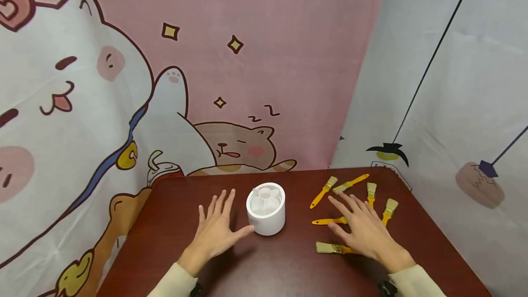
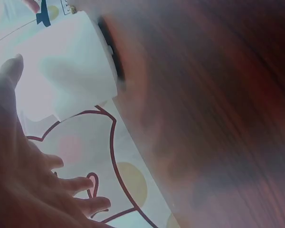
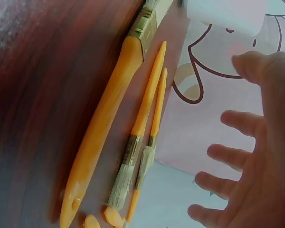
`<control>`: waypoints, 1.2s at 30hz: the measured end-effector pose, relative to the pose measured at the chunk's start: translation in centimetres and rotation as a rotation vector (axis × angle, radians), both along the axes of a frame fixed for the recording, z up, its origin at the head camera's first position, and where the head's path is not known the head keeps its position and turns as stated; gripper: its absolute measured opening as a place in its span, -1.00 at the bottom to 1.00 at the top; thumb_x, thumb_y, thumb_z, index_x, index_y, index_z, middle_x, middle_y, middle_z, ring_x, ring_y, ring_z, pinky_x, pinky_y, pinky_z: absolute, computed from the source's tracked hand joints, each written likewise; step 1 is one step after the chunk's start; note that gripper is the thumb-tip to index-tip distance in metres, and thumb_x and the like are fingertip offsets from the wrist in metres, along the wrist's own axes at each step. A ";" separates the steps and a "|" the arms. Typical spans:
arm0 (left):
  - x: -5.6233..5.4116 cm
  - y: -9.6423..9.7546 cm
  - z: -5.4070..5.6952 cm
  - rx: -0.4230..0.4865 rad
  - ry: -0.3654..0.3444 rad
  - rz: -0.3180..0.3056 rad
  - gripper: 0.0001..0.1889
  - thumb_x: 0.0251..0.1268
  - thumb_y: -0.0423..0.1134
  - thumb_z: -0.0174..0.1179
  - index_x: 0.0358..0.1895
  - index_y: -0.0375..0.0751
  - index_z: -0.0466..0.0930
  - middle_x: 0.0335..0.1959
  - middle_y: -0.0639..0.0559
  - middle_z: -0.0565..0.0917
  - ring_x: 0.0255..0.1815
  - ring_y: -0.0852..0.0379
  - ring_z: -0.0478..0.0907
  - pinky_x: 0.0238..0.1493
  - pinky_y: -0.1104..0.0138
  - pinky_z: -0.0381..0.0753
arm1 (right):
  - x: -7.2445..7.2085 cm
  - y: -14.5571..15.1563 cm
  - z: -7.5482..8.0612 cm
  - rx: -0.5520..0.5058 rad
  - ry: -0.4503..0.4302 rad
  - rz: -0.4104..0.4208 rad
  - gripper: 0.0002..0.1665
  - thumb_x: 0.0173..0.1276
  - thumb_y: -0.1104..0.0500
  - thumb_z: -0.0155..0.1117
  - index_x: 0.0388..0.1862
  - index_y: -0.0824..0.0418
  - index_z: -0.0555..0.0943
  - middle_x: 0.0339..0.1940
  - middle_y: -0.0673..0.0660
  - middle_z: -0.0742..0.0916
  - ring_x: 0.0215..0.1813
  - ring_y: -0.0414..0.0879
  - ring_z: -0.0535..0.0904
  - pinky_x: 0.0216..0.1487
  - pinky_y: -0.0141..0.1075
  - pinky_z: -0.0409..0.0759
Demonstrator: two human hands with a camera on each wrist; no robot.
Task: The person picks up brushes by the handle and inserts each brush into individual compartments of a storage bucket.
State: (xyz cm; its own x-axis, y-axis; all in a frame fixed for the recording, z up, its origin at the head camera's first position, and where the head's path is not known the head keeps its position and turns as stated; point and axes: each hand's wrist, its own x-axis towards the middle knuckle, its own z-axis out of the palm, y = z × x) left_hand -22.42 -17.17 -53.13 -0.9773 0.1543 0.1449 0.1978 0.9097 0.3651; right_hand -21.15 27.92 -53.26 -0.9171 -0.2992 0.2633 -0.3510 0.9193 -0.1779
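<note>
A white round holder [image 1: 268, 224] with several compartments inside stands upright in the middle of the table. My left hand [image 1: 216, 233] is at its left with fingers spread, the thumb tip right at the holder's lower side; the left wrist view shows the holder's wall [image 2: 71, 66] beyond the thumb. Over on the right, my right hand [image 1: 367, 230] hovers with spread fingers above several paintbrushes with yellow handles. One brush [image 1: 327, 221] lies partly hidden beneath its fingers, and another [image 1: 330, 248] lies in front of the thumb. In the right wrist view a large brush handle [image 3: 102, 114] runs beside the hand, apart from the fingers.
More paintbrushes lie behind and right of my right hand, among them one brush [image 1: 323, 192] and another [image 1: 389, 210] near the right edge. The dark red-brown table [image 1: 280, 269] backs onto a pink cartoon-printed cloth [image 1: 288, 81], with pale cloth at the right.
</note>
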 end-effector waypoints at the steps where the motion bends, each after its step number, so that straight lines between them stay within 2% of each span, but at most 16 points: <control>1: -0.1 0.2 0.0 0.005 0.003 -0.002 0.40 0.24 0.78 0.33 0.99 0.23 -0.10 0.99 -0.16 0.12 0.99 -0.42 0.05 0.83 -0.63 -0.15 | -0.1 0.1 0.0 0.002 -0.004 0.005 -0.08 0.68 -0.34 0.43 0.87 -0.12 0.43 0.86 0.26 0.48 0.75 0.53 0.45 0.62 0.69 0.36; 8: -0.4 1.6 0.2 0.059 -0.002 -0.031 0.40 0.22 0.76 0.38 0.98 0.20 -0.04 0.95 -0.19 0.22 0.92 -0.41 0.22 0.83 -0.58 0.02 | -0.4 0.5 0.4 0.008 -0.005 0.038 -0.20 0.64 -0.17 0.56 0.75 -0.03 0.59 0.72 0.26 0.64 0.59 0.45 0.62 0.46 0.58 0.60; 15: -0.8 3.0 0.7 0.111 0.005 -0.063 0.40 0.18 0.73 0.45 0.97 0.19 0.01 0.90 -0.17 0.32 0.81 -0.47 0.39 0.79 -0.50 0.25 | -0.4 1.4 0.6 0.000 -0.042 0.067 -0.49 0.57 -0.10 0.66 0.39 -0.01 0.82 0.33 0.08 0.81 0.34 0.18 0.74 0.26 0.33 0.74; 21: -1.1 4.2 0.7 0.173 -0.022 -0.076 0.39 0.19 0.69 0.50 0.97 0.23 0.02 0.87 -0.12 0.36 0.74 -0.39 0.48 0.68 -0.43 0.46 | 0.3 2.9 0.5 -0.013 -0.169 0.155 -0.67 0.53 -0.18 0.68 0.16 -0.15 0.86 0.11 -0.15 0.79 0.11 -0.10 0.74 0.09 0.02 0.81; 26: -1.3 5.2 0.4 0.213 -0.043 -0.075 0.40 0.19 0.66 0.53 0.97 0.19 0.01 0.83 -0.09 0.42 0.68 -0.31 0.54 0.55 -0.42 0.58 | 1.1 3.7 -0.1 -0.061 -0.279 0.232 -0.70 0.55 -0.26 0.64 0.12 -0.23 0.85 0.07 -0.24 0.77 0.08 -0.22 0.70 0.02 -0.19 0.80; 32: -1.4 5.9 0.1 0.265 -0.057 -0.036 0.43 0.18 0.67 0.53 0.97 0.08 0.03 0.77 -0.15 0.49 0.63 -0.30 0.60 0.39 -0.41 0.70 | 1.4 3.8 -0.3 -0.102 -0.356 0.276 -0.61 0.54 -0.33 0.62 0.15 -0.19 0.84 0.10 -0.20 0.81 0.03 -0.26 0.71 -0.02 -0.24 0.77; 36: -1.6 6.1 -0.1 0.310 -0.047 -0.026 0.39 0.20 0.61 0.56 0.93 -0.05 0.13 0.71 -0.17 0.54 0.59 -0.27 0.65 0.30 -0.40 0.76 | 1.4 3.6 -0.7 -0.126 -0.374 0.294 -0.62 0.54 -0.29 0.64 0.13 -0.14 0.85 0.05 -0.19 0.79 -0.06 -0.35 0.66 -0.08 -0.29 0.73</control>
State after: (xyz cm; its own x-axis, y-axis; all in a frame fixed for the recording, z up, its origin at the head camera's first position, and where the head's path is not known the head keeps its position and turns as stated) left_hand -24.02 -11.03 -53.25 -0.9803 0.1353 0.1436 0.1961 0.7483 0.6337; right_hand -19.80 31.55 -53.93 -0.8371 -0.5467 -0.0175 -0.4832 0.7541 -0.4449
